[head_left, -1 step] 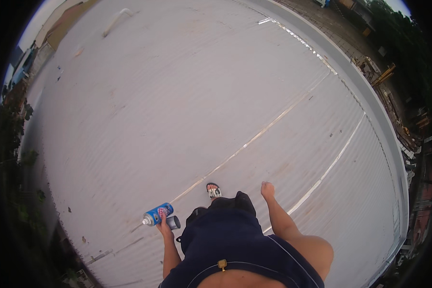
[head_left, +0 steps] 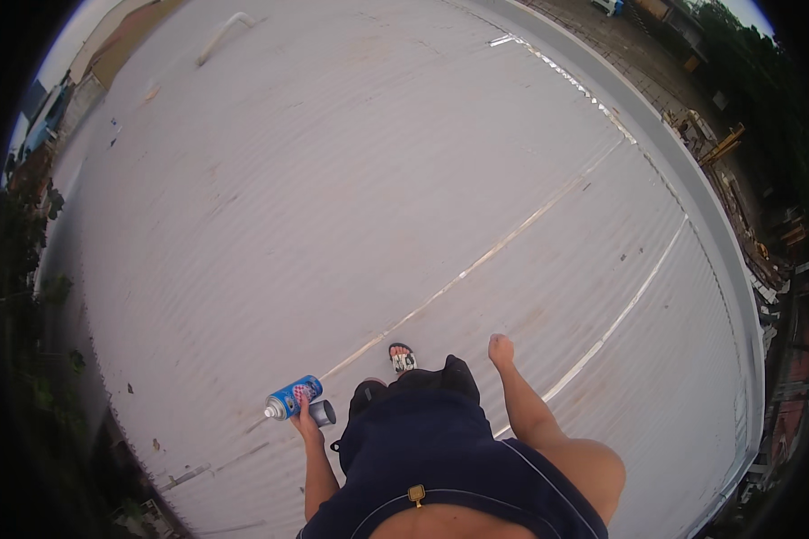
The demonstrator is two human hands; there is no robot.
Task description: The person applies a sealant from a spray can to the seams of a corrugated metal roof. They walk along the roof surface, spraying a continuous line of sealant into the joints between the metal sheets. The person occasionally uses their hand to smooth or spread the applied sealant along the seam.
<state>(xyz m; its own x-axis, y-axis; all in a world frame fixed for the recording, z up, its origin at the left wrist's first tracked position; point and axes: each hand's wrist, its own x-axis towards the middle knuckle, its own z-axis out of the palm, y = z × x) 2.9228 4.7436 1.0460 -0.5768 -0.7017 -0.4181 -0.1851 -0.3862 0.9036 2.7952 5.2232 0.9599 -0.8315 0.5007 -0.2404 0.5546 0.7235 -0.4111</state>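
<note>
My left hand [head_left: 306, 420] is closed round a blue aerosol can [head_left: 294, 398] with a silver shoulder and a white nozzle. The can lies tilted, its nozzle end pointing to the left. Beside it, against the same hand, is a dark grey open cylinder [head_left: 323, 413], a cap or cup. My right hand [head_left: 501, 349] hangs over the roof to the right with its fingers curled into a fist, and nothing shows sticking out of it. Below both hands spreads a grey ribbed metal roof [head_left: 333, 225].
One sandalled foot [head_left: 403, 357] stands by a pale sealed seam [head_left: 463, 274]. A second whitish seam [head_left: 616, 325] runs to the right. Silvery patches [head_left: 566, 79] line the far right edge by a raised parapet [head_left: 692, 180]. A bent pipe [head_left: 225, 34] rises far left.
The view has shifted very slightly. Both hands keep nearly the same place, the left one still holding the can and the grey cylinder.
</note>
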